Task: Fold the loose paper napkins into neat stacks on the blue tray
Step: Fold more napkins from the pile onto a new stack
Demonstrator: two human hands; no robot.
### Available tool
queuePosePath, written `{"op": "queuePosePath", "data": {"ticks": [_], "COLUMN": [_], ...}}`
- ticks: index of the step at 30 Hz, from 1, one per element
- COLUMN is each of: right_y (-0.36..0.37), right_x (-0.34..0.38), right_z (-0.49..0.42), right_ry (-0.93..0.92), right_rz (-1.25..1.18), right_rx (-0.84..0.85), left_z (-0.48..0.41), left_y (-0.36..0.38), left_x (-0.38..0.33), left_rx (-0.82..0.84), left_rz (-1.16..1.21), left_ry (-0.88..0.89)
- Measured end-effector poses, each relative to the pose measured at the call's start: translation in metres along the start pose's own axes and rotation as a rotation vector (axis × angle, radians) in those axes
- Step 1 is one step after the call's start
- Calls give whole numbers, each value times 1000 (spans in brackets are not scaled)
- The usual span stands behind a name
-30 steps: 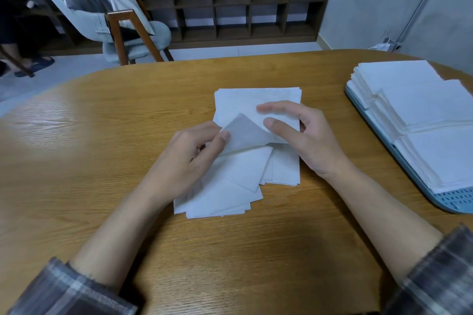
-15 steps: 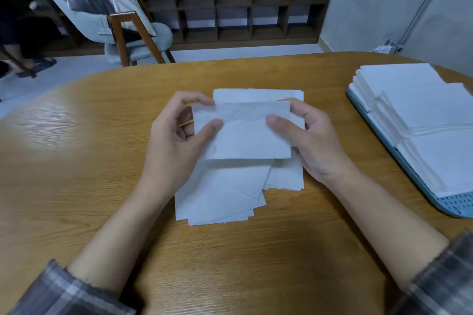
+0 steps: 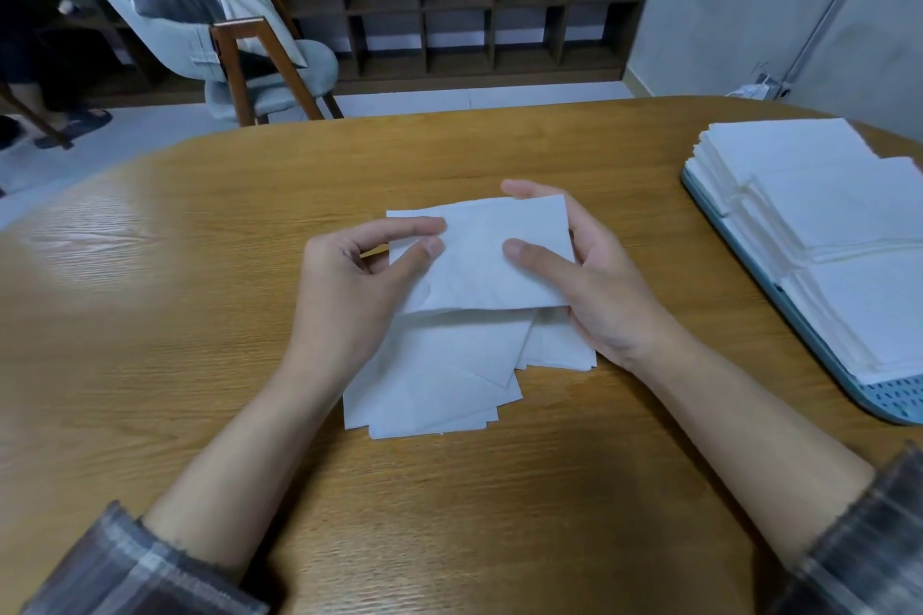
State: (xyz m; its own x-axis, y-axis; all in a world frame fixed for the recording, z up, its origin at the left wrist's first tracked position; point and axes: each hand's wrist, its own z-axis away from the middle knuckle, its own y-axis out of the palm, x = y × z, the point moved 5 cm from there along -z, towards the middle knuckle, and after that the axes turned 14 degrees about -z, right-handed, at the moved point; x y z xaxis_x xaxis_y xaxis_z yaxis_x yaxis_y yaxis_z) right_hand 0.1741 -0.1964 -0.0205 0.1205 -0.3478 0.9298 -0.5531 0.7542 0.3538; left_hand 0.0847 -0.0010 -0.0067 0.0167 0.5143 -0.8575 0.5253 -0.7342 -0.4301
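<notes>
A white paper napkin (image 3: 479,260) is held just above the middle of the wooden table (image 3: 200,315). My left hand (image 3: 359,290) pinches its left edge between thumb and forefinger. My right hand (image 3: 589,280) grips its right side, thumb on top and fingers behind. Beneath it lies a loose pile of white napkins (image 3: 439,385), partly hidden by the held one. The blue tray (image 3: 894,400) sits at the right edge and carries stacks of folded napkins (image 3: 824,225).
A grey chair with wooden legs (image 3: 259,65) stands beyond the table's far edge, in front of a dark shelf unit (image 3: 474,0). A person's legs show at the far left (image 3: 25,80). Bare tabletop lies to the left and in front.
The napkin was peeled off the pile by one corner, lifted with both hands, and now is held narrower and further right. The left hand's pinch has moved along the napkin's upper edge.
</notes>
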Motion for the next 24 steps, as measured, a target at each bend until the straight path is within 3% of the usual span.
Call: {"op": "queuePosePath", "data": {"ticks": [13,17,20,24], "right_y": [1,-1,-1,-3], "right_x": [6,11,13,10], "right_z": [0,-1,-1,-2], "right_ry": [-69,-78,-36,-68], "right_rz": [123,7,-147,44], "right_rx": [-3,27,62,87], "left_z": [5,3,5,5], "left_y": [2,3,5,5], "left_x": [0,-1,-6,-7], "left_rx": [12,70,173,167], "left_rz": [-67,-47,110,47], "left_ry": [8,-26,-61,25]}}
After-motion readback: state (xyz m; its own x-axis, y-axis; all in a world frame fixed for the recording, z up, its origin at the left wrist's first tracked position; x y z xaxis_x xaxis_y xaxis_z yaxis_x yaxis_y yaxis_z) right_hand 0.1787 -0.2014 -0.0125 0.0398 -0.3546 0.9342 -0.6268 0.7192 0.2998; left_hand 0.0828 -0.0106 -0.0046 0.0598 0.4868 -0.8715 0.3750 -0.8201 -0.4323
